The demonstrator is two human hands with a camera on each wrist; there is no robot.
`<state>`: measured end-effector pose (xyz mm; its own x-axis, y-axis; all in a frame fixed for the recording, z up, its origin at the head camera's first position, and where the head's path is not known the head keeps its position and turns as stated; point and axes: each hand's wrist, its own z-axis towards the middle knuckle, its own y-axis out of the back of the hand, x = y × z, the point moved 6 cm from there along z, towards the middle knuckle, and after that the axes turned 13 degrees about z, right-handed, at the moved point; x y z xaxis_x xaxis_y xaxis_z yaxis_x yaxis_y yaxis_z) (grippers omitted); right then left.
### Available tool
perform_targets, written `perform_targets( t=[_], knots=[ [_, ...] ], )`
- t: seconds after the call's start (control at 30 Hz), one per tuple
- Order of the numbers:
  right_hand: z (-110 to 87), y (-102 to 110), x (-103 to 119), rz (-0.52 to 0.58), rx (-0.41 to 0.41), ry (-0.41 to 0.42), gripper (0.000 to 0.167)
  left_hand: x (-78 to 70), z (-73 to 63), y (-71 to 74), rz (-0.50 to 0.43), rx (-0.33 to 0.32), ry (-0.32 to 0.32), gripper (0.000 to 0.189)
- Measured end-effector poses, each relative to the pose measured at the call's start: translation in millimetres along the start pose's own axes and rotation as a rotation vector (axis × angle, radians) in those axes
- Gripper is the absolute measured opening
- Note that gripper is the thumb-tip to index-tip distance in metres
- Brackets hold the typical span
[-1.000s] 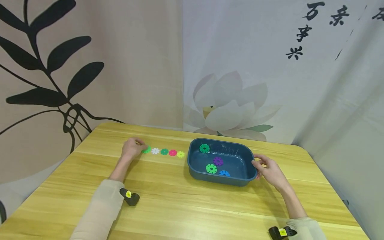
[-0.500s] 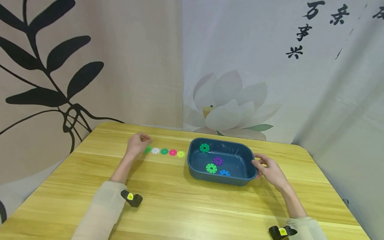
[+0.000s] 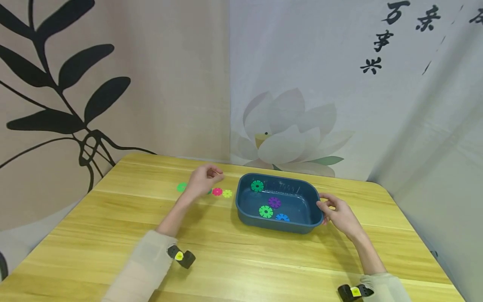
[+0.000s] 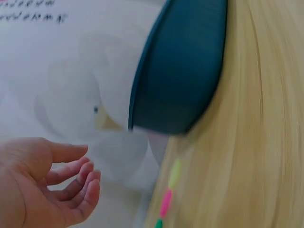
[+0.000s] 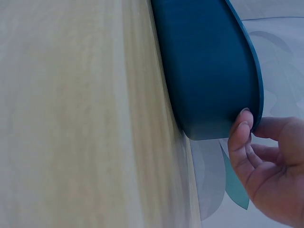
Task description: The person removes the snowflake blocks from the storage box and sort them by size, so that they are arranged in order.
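Yellowish wood-grain table [image 3: 264,268], pale curtains [image 3: 181,84] behind with black leafy branch [image 3: 86,63] and pale lotus [image 3: 286,144].

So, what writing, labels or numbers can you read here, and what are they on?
"万 事 兴": slanting column on the curtain.
"亲": curtain, right of "万".
Cut-off character, head view's right edge: curtain, unreadable.
Small rows, left wrist view: curtain, too blurred.
Yellow labels on the black wrist cameras: too small to read.

Wood-grain bench [image 3: 241,264]: yellow finish, rounded rear corners. Backdrop cloth [image 3: 181,84]: hangs behind the bench; beige section left, grey-white section right. Black plant print [image 3: 45,121]: beige section. Pale lotus print [image 3: 283,144]: grey-white section, low. Black characters [image 3: 383,40]: above the lotus, farther right.
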<state>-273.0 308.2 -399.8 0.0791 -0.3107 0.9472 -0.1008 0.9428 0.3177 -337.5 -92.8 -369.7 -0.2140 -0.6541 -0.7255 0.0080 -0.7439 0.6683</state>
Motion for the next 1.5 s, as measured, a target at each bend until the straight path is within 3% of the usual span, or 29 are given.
perform_targets(
  t=[0.3, 0.5, 0.73, 1.0, 1.17, 1.33, 1.5],
  knots=[
    [-0.2, 1, 2, -0.010, -0.006, 0.002, 0.049, -57.3, -4.1, -36.3, -0.050, 0.123, -0.100, 0.015],
    [-0.1, 0, 2, -0.010, -0.005, 0.004, 0.049, -75.0, -7.5, -65.5, -0.027, 0.266, -0.149, 0.017],
    [-0.3, 1, 2, -0.014, -0.012, 0.005, 0.047, -82.6, -5.5, -98.6, 0.060, 0.375, -0.168, 0.022],
    [0.1, 0, 2, -0.015, -0.013, 0.016, 0.045, -84.7, -0.4, -127.9, 0.095, 0.441, -0.113, 0.025],
    [-0.4, -1, 3, -0.017, -0.009, 0.015, 0.046, -81.9, -0.6, -137.4, 0.189, 0.463, -0.049, 0.030],
    [0.0, 0, 3, -0.020, -0.010, 0.015, 0.046, -76.6, -1.9, -145.0, 0.288, 0.492, -0.033, 0.025],
    [-0.9, 0, 3, -0.020, -0.010, 0.015, 0.047, -75.3, -1.8, -148.0, 0.289, 0.503, -0.038, 0.024]
  ],
)
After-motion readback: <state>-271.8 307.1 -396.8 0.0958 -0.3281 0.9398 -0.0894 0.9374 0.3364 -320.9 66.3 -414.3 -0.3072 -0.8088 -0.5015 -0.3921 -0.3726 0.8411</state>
